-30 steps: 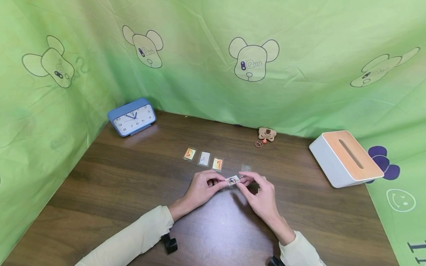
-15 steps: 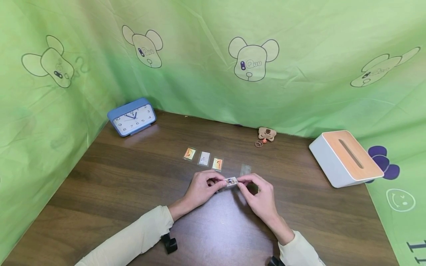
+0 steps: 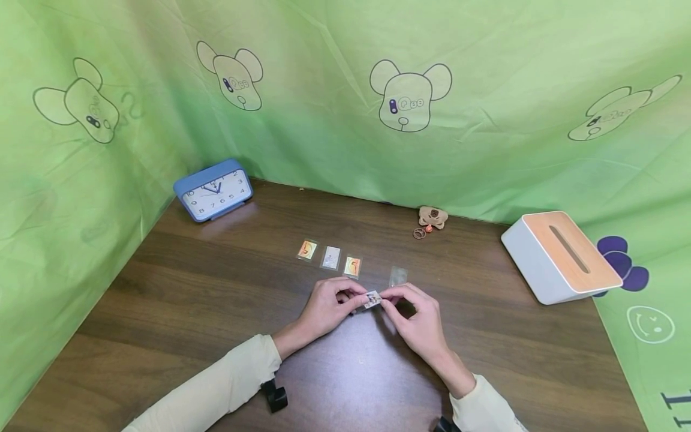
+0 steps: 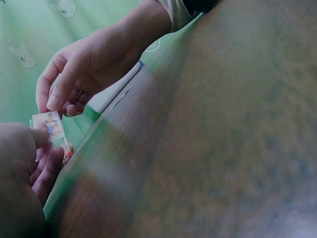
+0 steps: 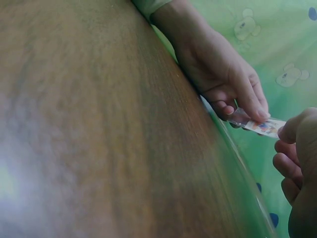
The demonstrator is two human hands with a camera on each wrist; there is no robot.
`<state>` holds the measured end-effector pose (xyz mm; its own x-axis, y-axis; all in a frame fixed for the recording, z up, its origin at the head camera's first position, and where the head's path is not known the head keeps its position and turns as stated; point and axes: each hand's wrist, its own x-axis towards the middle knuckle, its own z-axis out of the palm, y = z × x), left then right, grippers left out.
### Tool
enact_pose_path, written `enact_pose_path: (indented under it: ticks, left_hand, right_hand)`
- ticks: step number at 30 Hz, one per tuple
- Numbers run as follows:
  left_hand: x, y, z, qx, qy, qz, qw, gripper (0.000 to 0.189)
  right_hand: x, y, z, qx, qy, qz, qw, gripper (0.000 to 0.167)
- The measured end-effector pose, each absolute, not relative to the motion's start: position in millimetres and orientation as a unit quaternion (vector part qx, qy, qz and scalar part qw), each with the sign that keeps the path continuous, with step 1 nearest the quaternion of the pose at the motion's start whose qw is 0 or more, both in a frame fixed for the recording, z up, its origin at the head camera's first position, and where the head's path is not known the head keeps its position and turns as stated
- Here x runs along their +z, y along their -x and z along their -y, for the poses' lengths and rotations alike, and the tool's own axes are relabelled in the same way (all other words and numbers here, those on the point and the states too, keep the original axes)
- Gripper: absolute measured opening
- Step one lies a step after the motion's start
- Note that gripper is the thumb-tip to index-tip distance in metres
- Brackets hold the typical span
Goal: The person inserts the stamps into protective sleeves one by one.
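A small picture card [image 3: 372, 299] is held off the table between both hands in the head view. My left hand [image 3: 324, 306] pinches its left end between thumb and fingers. At the other end, the thumb and index fingertip of my right hand [image 3: 423, 318] grip the card's edge. A strip of clear plastic sleeve [image 5: 238, 117] extends from the card under the left fingers in the right wrist view. Seen from the left wrist, the card's printed figures [image 4: 53, 124] face the camera, with the left thumb overlapping its lower side.
Beyond the hands lie an orange card [image 3: 308, 249], a pale card [image 3: 331, 258] and another orange card [image 3: 352, 266], all sleeved. A clear sleeve [image 3: 398, 276] lies right of them. Farther back are a blue clock [image 3: 215, 191], a brown bear trinket [image 3: 433, 218] and a tissue box [image 3: 561, 258].
The card has shifted slightly left and tilted more. My right hand has moved a little left and nearer the body with it, uncovering more of the clear sleeve on the table.
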<state>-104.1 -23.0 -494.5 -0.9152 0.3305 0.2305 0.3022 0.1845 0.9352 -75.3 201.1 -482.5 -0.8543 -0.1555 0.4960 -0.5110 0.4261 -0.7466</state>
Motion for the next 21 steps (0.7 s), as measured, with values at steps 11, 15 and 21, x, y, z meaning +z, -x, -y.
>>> enact_pose_path:
  ticks: [11,15,21]
  left_hand:
    - [-492.2,103.4,22.7,0.613,-0.204,-0.763,0.02,0.005]
    - [-492.6,103.4,22.5,0.605,-0.202,-0.769,0.02,0.005]
    - [-492.1,103.3,21.9,0.601,-0.201,-0.773,0.023,0.004]
  right_hand:
    - [-485.4,75.9,-195.9,0.489,-0.225,0.819,0.2,0.032]
    - [-487.0,76.5,-195.9,0.491,-0.226,0.818,0.196,0.032]
    - [-486.1,76.2,-196.2,0.493,-0.218,0.819,0.196,0.031]
